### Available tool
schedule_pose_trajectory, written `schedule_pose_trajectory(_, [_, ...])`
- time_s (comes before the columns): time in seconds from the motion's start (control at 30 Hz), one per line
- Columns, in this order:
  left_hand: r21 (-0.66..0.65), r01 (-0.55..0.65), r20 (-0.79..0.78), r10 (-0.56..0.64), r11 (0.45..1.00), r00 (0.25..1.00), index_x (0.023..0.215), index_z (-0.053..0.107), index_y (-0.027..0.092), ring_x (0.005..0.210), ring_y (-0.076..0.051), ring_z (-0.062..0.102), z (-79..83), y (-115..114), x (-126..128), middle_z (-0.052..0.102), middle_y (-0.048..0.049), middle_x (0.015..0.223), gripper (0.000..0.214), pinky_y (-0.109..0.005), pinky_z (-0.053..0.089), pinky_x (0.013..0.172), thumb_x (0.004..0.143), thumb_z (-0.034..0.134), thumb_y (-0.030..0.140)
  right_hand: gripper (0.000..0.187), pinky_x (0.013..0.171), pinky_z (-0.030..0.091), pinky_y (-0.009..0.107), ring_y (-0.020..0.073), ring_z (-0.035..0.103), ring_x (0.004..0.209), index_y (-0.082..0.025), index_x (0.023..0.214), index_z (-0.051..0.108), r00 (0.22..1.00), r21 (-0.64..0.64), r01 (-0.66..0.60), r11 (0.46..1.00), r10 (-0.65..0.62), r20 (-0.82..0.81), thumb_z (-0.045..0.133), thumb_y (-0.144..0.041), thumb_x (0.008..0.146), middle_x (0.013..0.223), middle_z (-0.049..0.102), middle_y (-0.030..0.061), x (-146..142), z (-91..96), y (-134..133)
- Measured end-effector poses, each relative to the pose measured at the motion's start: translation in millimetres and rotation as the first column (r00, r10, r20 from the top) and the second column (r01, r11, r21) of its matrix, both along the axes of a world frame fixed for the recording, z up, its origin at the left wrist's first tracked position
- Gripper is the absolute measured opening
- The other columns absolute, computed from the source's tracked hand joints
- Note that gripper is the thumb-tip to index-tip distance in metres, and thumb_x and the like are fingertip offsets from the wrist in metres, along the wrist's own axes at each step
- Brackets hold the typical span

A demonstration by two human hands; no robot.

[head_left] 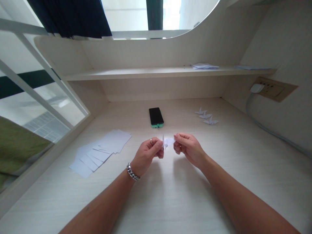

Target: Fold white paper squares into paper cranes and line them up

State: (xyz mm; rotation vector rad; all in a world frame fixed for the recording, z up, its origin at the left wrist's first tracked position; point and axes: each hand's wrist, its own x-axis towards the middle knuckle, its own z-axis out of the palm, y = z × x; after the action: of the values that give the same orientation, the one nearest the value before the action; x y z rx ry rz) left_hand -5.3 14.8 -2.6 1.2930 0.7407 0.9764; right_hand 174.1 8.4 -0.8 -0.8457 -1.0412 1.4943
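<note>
Between my two hands, above the middle of the desk, is a small white paper crane [168, 142]. My left hand [148, 151], with a ring and a chain bracelet, pinches one side of it. The fingertips of my right hand [188, 148] are closed on its other side. Several finished paper cranes [205, 116] stand in a short row at the back right. White paper sheets [107, 146] lie fanned out to the left of my hands.
A black phone [156, 116] with a green edge lies beyond my hands. Paper stacks [204, 66] rest on the shelf [146, 72]. On the right wall, a plug sits in the socket [275, 89], its cable [268, 128] trailing down. A railing [44, 81] borders the left.
</note>
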Motion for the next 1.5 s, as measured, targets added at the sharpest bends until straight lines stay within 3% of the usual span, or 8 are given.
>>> schedule_pose_trajectory(0.37, [-0.004,0.003,0.012,-0.003,1.0,1.0,0.066,0.055,0.015,0.056,-0.011,0.05,-0.8,0.0,-0.3,0.056,0.0005,0.059,0.031,-0.026,0.039,0.057,0.082,0.064,0.04,0.038,0.046,0.033,0.024,0.0099,0.045,0.044,-0.016,0.058,0.057,0.991,0.14,-0.039,0.989,0.02,0.129,0.064,-0.044,0.082,0.049,0.052,-0.0015,6.6,-6.8,4.3])
schedule_pose_trajectory(0.57, [-0.006,-0.002,0.008,0.002,1.0,1.0,0.065,0.055,0.015,0.055,-0.011,0.05,-0.4,-0.2,0.4,0.055,0.0008,0.058,0.031,-0.026,0.039,0.057,0.082,0.064,0.04,0.05,0.044,0.033,0.024,0.0107,0.046,0.043,-0.016,0.059,0.057,0.987,0.078,0.035,0.996,-0.047,0.154,0.053,-0.058,0.085,0.047,0.052,-0.0002,5.1,-5.6,3.1])
schedule_pose_trajectory(0.77, [0.007,-0.007,-0.023,0.007,1.0,1.0,0.064,0.054,0.015,0.054,-0.01,0.049,0.9,-0.4,0.5,0.055,0.0011,0.057,0.032,-0.025,0.039,0.057,0.082,0.063,0.04,0.045,0.046,0.03,0.024,0.0089,0.042,0.043,-0.016,0.055,0.053,0.962,0.208,0.006,0.978,-0.062,0.267,0.06,-0.05,0.084,0.045,0.05,-0.0022,4.4,-5.8,2.7])
schedule_pose_trajectory(1.07, [0.062,-0.003,-0.114,0.01,0.998,0.993,0.064,0.055,0.015,0.054,-0.011,0.05,-0.6,-0.2,1.0,0.056,-0.0001,0.057,0.032,-0.025,0.04,0.057,0.084,0.061,0.04,0.047,0.047,0.033,0.024,0.0095,0.045,0.044,-0.016,0.057,0.054,0.956,0.108,-0.078,0.991,0.043,0.29,0.056,-0.053,0.085,0.047,0.053,-0.0007,5.7,-5.6,2.0])
schedule_pose_trajectory(1.17, [0.058,-0.006,-0.145,0.014,0.998,0.989,0.063,0.056,0.015,0.054,-0.011,0.051,-0.5,-0.8,2.0,0.057,-0.0008,0.057,0.034,-0.025,0.041,0.057,0.083,0.061,0.042,0.041,0.046,0.033,0.023,0.0094,0.046,0.045,-0.016,0.059,0.054,0.966,0.065,-0.133,0.989,0.115,0.231,0.065,-0.049,0.08,0.05,0.053,-0.0015,0.1,-6.5,-0.3])
schedule_pose_trajectory(1.27, [-0.025,-0.007,-0.087,0.004,1.0,0.996,0.064,0.057,0.014,0.054,-0.011,0.051,-0.4,-0.7,2.4,0.057,-0.0008,0.058,0.034,-0.026,0.041,0.057,0.079,0.065,0.044,0.036,0.046,0.033,0.023,0.0092,0.046,0.046,-0.016,0.061,0.055,0.985,-0.01,-0.15,0.989,0.151,0.083,0.069,-0.045,0.077,0.052,0.053,-0.0022,-5.1,-6.8,-2.3])
schedule_pose_trajectory(1.5, [-0.172,-0.022,0.099,0.039,0.985,0.994,0.061,0.053,0.015,0.052,-0.009,0.048,-0.2,1.4,1.8,0.054,0.0015,0.056,0.033,-0.024,0.038,0.054,0.079,0.068,0.038,0.031,0.044,0.03,0.021,0.008,0.043,0.045,-0.016,0.064,0.055,0.982,-0.123,-0.119,0.985,0.098,-0.164,0.073,-0.038,0.074,0.052,0.051,-0.0027,-3.8,-6.3,0.1])
